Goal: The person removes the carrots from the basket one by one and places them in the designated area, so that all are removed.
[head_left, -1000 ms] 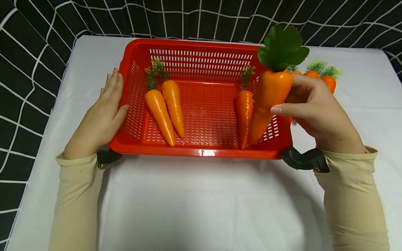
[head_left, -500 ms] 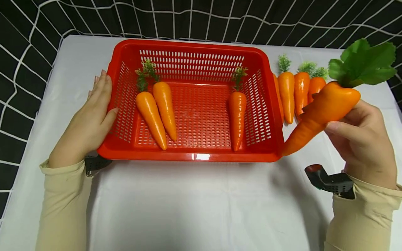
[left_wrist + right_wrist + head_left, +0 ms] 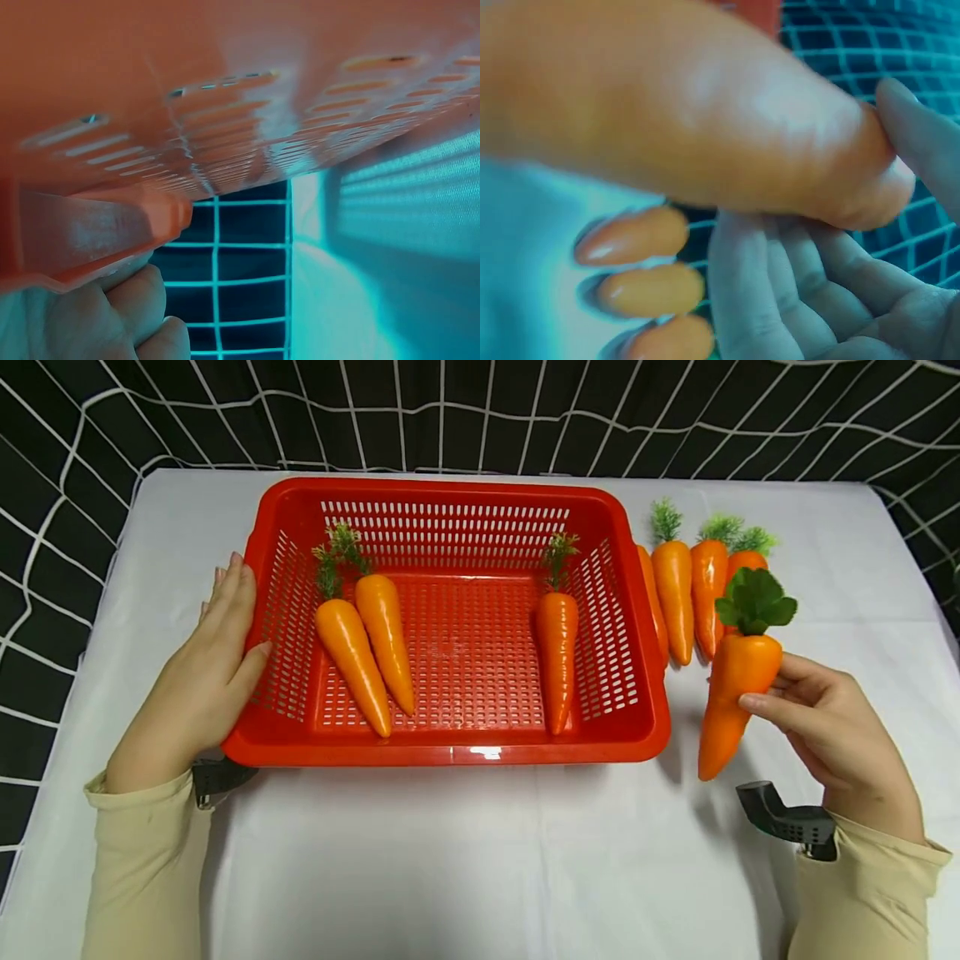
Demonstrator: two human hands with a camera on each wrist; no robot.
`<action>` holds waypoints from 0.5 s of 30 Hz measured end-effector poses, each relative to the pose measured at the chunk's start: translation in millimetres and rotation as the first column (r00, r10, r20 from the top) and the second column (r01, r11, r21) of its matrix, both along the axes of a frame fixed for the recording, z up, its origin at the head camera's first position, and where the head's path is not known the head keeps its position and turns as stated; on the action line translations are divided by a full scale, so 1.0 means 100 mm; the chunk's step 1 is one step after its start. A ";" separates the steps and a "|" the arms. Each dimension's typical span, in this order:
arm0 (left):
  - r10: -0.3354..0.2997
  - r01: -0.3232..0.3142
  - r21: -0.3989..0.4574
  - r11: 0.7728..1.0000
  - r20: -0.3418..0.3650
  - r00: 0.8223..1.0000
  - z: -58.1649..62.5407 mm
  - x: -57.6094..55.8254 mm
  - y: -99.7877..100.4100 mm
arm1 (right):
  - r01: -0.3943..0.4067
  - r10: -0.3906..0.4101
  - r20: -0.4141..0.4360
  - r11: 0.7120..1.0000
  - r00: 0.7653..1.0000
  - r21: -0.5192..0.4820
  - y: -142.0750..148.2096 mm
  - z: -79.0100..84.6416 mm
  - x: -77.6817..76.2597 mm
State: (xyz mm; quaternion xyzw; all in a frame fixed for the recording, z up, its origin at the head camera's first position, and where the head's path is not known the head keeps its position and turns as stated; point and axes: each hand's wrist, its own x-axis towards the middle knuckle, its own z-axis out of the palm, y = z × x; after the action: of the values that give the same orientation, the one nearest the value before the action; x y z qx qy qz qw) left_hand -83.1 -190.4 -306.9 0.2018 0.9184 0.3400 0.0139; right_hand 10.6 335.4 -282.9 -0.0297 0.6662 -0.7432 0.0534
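My right hand [image 3: 840,727] pinches a thick orange toy carrot [image 3: 731,702] between thumb and fingers, to the right of the red basket [image 3: 450,753]. Broad dark green leaves top this carrot, and its tip points toward me. In the right wrist view the carrot [image 3: 705,112] crosses the upper part, thumb on one side, fingers on the other. My left hand [image 3: 198,668] lies with extended fingers along the basket's left side. Inside the basket, two slim carrots [image 3: 352,664] [image 3: 386,643] lie together at left and one reddish carrot [image 3: 557,660] at right.
Several more carrots [image 3: 672,602] with feathery green tops lie in a row on the white cloth [image 3: 480,860], just right of the basket. Behind the table hangs a black cloth with a white grid [image 3: 465,414].
The right hand has carried the leafy carrot from over the basket's right end out to the right, then nearer the cloth. The left hand keeps its place on the basket.
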 end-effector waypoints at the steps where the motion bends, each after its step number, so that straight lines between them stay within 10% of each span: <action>1: -0.001 0.001 0.000 1.000 -0.003 1.000 0.00 0.01 0.00 | 0.003 -0.006 0.041 0.998 0.999 0.064 0.03 -0.03 -0.01; 9: 0.002 -0.002 -0.004 1.000 -0.019 1.000 0.01 0.02 0.00 | -0.066 -0.089 0.244 0.826 0.966 0.560 0.15 -0.24 -0.12; 15: -0.012 0.012 -0.002 1.000 -0.022 1.000 -0.01 0.01 0.00 | -0.014 -0.118 0.254 0.886 0.960 0.464 0.12 -0.32 -0.14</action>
State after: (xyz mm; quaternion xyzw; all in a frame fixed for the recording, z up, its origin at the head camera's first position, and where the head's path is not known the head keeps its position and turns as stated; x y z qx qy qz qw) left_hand -82.2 -190.1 -307.5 0.2110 0.9175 0.3370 0.0061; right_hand -3.7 347.6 -314.8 0.1056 0.8102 -0.5615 0.1307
